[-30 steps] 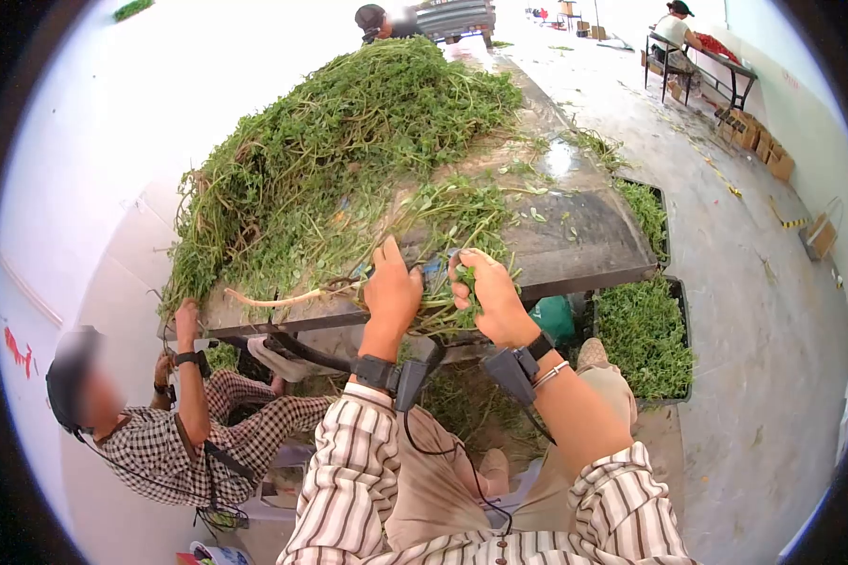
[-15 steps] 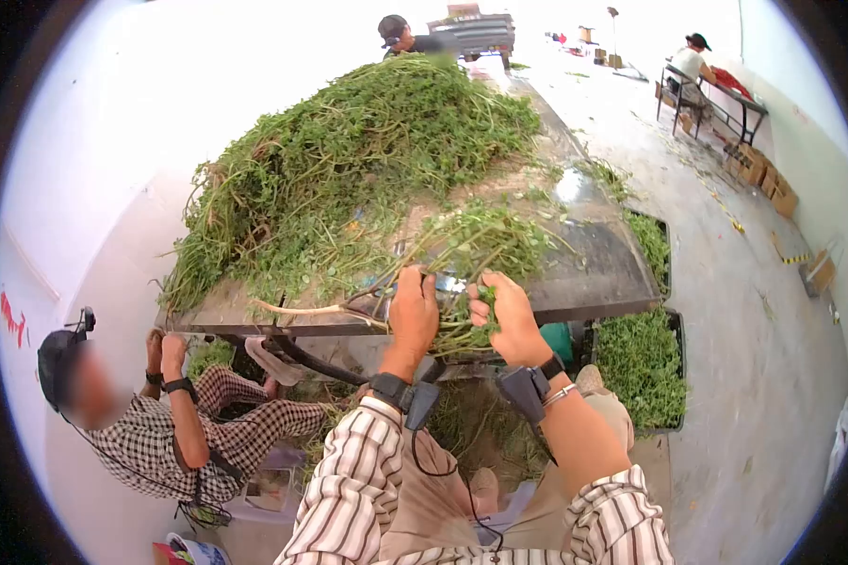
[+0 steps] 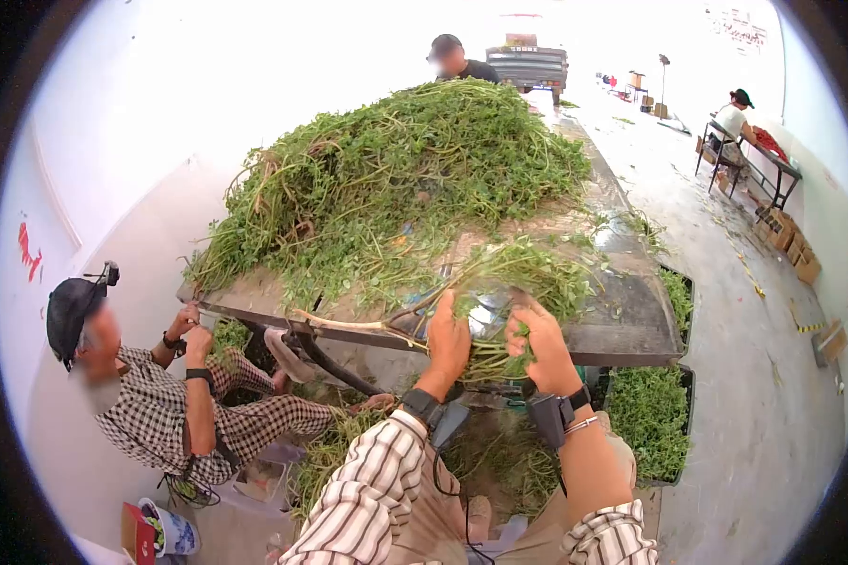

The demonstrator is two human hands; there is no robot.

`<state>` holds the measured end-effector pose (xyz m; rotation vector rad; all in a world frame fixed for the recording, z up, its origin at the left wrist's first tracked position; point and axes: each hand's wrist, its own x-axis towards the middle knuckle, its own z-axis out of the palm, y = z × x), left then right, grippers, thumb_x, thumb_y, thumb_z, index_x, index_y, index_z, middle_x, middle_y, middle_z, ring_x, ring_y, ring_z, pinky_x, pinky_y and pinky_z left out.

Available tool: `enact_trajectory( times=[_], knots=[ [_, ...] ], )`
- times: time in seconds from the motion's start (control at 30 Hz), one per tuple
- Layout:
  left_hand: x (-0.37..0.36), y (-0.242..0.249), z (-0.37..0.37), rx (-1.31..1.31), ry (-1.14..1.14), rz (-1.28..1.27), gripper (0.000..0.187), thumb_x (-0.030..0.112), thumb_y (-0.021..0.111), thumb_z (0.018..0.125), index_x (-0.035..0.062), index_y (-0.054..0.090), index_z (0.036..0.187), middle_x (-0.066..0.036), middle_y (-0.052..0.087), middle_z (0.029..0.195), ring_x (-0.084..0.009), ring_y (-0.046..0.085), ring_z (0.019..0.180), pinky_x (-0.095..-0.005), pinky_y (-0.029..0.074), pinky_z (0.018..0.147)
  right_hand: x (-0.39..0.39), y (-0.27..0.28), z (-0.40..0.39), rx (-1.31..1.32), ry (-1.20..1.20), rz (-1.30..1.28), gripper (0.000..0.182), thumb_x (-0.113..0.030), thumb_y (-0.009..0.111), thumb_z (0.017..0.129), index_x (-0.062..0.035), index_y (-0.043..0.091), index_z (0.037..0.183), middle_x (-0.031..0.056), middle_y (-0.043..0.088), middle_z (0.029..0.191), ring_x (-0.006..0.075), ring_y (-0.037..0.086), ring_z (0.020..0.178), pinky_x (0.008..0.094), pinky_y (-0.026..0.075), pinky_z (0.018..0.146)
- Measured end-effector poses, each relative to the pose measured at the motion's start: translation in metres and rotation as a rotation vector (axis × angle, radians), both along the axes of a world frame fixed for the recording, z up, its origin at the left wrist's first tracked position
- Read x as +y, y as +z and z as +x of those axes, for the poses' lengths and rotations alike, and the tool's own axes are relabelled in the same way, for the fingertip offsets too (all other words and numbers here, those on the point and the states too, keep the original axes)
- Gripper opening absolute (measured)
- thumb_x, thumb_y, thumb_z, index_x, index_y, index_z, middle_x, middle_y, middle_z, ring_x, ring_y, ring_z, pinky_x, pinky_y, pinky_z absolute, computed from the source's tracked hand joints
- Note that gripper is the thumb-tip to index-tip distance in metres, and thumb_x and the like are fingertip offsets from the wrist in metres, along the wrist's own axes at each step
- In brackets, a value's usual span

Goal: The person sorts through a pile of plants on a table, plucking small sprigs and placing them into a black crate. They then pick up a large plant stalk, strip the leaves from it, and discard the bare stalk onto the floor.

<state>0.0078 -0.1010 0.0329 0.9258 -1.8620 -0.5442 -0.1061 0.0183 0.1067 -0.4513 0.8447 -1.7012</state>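
At the near edge of the table (image 3: 631, 330), my left hand (image 3: 449, 336) is closed round a bunch of leafy green stems (image 3: 490, 363). Beside it, the fingers of my right hand (image 3: 542, 346) are curled on green sprigs of the same bunch; its fingertips are slightly blurred. A long pale root or bare stalk (image 3: 339, 323) sticks out leftward from near my left hand, along the table edge. Loose leafy stems (image 3: 537, 264) lie just beyond both hands. Something shiny shows between the hands, too covered to make out.
A large heap of green plants (image 3: 415, 160) covers much of the table. Crates of greens (image 3: 648, 414) stand on the floor at right. One person (image 3: 160, 395) sits at left, another (image 3: 462, 66) is behind the heap, and a third (image 3: 733, 122) sits at a far table.
The view has shifted, so the table and heap appear lower and further right. Both hands stay close together on the stems, and my right fingers have moved slightly.
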Motion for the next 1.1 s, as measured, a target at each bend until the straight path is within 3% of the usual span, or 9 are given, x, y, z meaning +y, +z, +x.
enact_trajectory(
  times=[0.1,0.17,0.27,0.37,0.7,0.8,1.0,1.03,1.1],
  knots=[
    [-0.006,-0.009,-0.005,0.308,0.032,0.236,0.032,0.015,0.052,0.09,-0.003,0.05,0.116,-0.023,0.059,0.104,-0.0382,0.057,0.094,-0.04,0.044,0.078,-0.001,-0.001,0.0,-0.08,-0.086,0.016,0.026,-0.012,0.047,0.093,-0.0076,0.042,0.118,-0.0012,0.039,0.068,0.0098,0.034,0.054,0.0245,0.032,0.048],
    [0.001,0.007,-0.006,0.543,-0.151,0.25,0.024,0.014,0.05,0.091,-0.0048,0.052,0.105,-0.005,0.048,0.074,-0.0138,0.042,0.066,-0.0313,0.039,0.06,-0.002,0.001,-0.004,-0.066,-0.11,0.003,0.029,-0.011,0.047,0.092,-0.0069,0.041,0.121,-0.0012,0.039,0.067,0.0098,0.034,0.054,0.0252,0.032,0.048],
    [0.007,0.013,-0.001,0.258,-0.053,-0.092,0.017,0.011,0.049,0.089,-0.002,0.052,0.099,-0.005,0.043,0.073,-0.0115,0.037,0.064,-0.0287,0.037,0.058,-0.002,0.003,-0.007,0.009,0.086,-0.07,0.036,-0.009,0.046,0.091,-0.0065,0.039,0.127,-0.0012,0.039,0.066,0.0094,0.034,0.054,0.0255,0.031,0.047],
    [0.025,0.041,0.006,0.064,-0.072,0.155,0.02,0.019,0.06,0.086,0.0011,0.051,0.084,-0.011,0.047,0.072,-0.0221,0.042,0.064,-0.0336,0.039,0.061,0.001,0.013,0.0,0.158,-0.001,-0.034,0.045,-0.015,0.049,0.091,-0.0024,0.039,0.133,-0.0009,0.042,0.068,0.0085,0.039,0.057,0.0257,0.033,0.047],
    [0.021,0.03,0.006,0.067,-0.136,0.007,0.01,0.012,0.059,0.083,0.0027,0.056,0.086,-0.012,0.054,0.077,-0.0266,0.051,0.068,-0.0343,0.041,0.063,0.006,0.025,0.01,0.204,0.037,0.0,0.012,-0.016,0.057,0.088,-0.0079,0.049,0.083,-0.0019,0.042,0.068,0.0087,0.039,0.057,0.0236,0.033,0.05],
    [0.019,0.025,0.001,0.243,-0.204,0.07,0.015,0.009,0.059,0.081,0.0021,0.059,0.094,-0.013,0.059,0.084,-0.0261,0.055,0.074,-0.0338,0.043,0.068,0.0,0.003,0.005,0.238,0.132,-0.15,0.021,-0.027,0.06,0.087,-0.0071,0.053,0.091,-0.0004,0.045,0.07,0.0101,0.04,0.057,0.0249,0.033,0.05],
    [0.021,0.051,0.008,0.01,-0.224,0.284,0.021,0.005,0.053,0.077,-0.0019,0.055,0.096,-0.007,0.053,0.076,-0.0176,0.046,0.067,-0.0328,0.038,0.06,0.003,0.008,0.007,0.065,0.064,-0.003,0.023,-0.027,0.059,0.089,-0.0051,0.056,0.081,-0.0005,0.043,0.07,0.0113,0.04,0.056,0.026,0.031,0.047],
    [0.017,0.054,0.01,-0.153,-0.202,0.313,0.031,0.007,0.059,0.075,-0.0036,0.056,0.104,-0.02,0.061,0.089,-0.0283,0.059,0.081,-0.0363,0.044,0.072,0.004,0.009,0.004,0.065,0.06,-0.007,0.023,-0.027,0.059,0.089,-0.0051,0.056,0.081,-0.0005,0.043,0.07,0.0113,0.04,0.056,0.026,0.031,0.047],
    [0.02,0.054,0.014,-0.189,-0.213,0.269,0.032,0.009,0.059,0.075,-0.003,0.056,0.105,-0.02,0.061,0.091,-0.0298,0.059,0.081,-0.0374,0.045,0.071,0.006,0.008,-0.001,0.077,0.007,-0.018,0.022,-0.026,0.057,0.091,-0.0041,0.06,0.091,-0.0022,0.042,0.07,0.0087,0.039,0.058,0.024,0.031,0.047]
  ],
)
